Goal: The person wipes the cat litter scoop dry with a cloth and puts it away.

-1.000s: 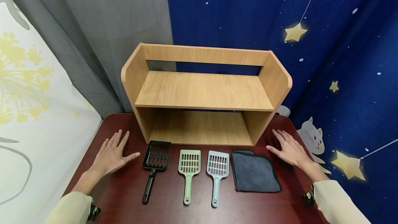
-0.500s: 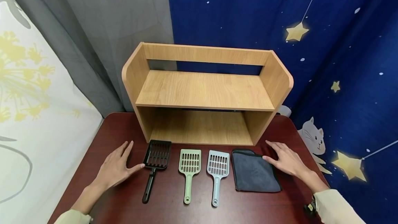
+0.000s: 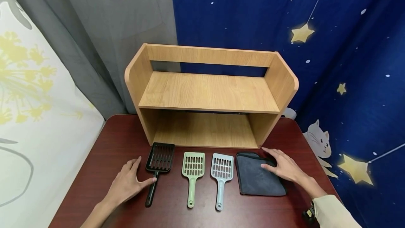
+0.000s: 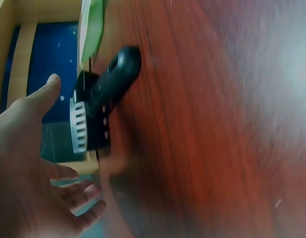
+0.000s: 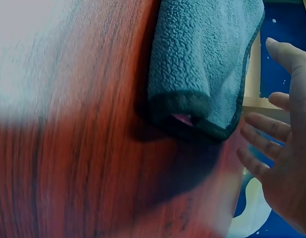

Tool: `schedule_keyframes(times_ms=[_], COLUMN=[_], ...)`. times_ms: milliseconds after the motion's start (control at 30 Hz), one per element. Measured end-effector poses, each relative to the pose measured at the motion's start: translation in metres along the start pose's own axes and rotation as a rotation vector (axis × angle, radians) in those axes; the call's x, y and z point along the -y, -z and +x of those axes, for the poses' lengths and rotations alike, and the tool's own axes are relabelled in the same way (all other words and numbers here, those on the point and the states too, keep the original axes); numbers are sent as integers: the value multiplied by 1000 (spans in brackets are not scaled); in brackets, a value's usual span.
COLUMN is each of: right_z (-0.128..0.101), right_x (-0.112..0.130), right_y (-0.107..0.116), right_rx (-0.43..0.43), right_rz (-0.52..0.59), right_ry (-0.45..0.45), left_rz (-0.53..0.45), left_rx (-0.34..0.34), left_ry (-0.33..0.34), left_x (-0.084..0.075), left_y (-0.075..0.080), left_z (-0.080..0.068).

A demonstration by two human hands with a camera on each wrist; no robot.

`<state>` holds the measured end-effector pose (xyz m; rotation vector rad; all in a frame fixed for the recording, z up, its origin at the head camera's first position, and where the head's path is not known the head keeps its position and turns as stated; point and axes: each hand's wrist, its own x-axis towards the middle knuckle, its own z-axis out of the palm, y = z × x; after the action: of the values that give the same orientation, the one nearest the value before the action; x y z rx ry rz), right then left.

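Note:
On the dark red table [image 3: 110,143] lie a black slotted scoop [image 3: 157,169], a green scoop [image 3: 192,171], a pale blue scoop [image 3: 221,172] and a folded grey cloth [image 3: 254,177], in a row before a two-tier wooden shelf [image 3: 209,92]. My left hand [image 3: 128,183] is open, palm down, its thumb tip by the black scoop's handle [image 4: 111,82]. My right hand [image 3: 281,166] is open, its fingers spread over the cloth's right edge [image 5: 227,89]. Whether either hand touches its object is unclear.
Both tiers of the shelf hold nothing. A grey curtain [image 3: 95,27] and a blue starry backdrop [image 3: 332,45] hang behind the table. A white floral sheet [image 3: 31,108] runs along the table's left edge.
Both hands have slid inward and toward me: the left from the shelf's left foot to the black scoop's handle, the right from bare table onto the cloth's edge.

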<state>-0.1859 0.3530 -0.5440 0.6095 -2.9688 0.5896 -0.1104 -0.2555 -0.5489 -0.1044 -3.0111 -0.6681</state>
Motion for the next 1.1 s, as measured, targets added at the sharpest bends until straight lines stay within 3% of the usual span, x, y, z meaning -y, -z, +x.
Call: schedule_keyframes(times_ms=[233, 533, 767, 1100], right_z=[8, 18, 26, 32], right_x=[-2, -5, -9, -9], right_y=[-14, -23, -25, -11], right_rx=[-28, -7, 33, 168], right_rz=[164, 318, 387, 518], right_ry=[59, 45, 65, 104], left_rz=[-50, -92, -61, -59], left_rx=[29, 96, 42, -16], left_ry=[46, 105, 99, 104], left_x=[-15, -28, -31, -29], left_y=[-4, -13, -19, -24], left_z=[-7, -12, -12, -12])
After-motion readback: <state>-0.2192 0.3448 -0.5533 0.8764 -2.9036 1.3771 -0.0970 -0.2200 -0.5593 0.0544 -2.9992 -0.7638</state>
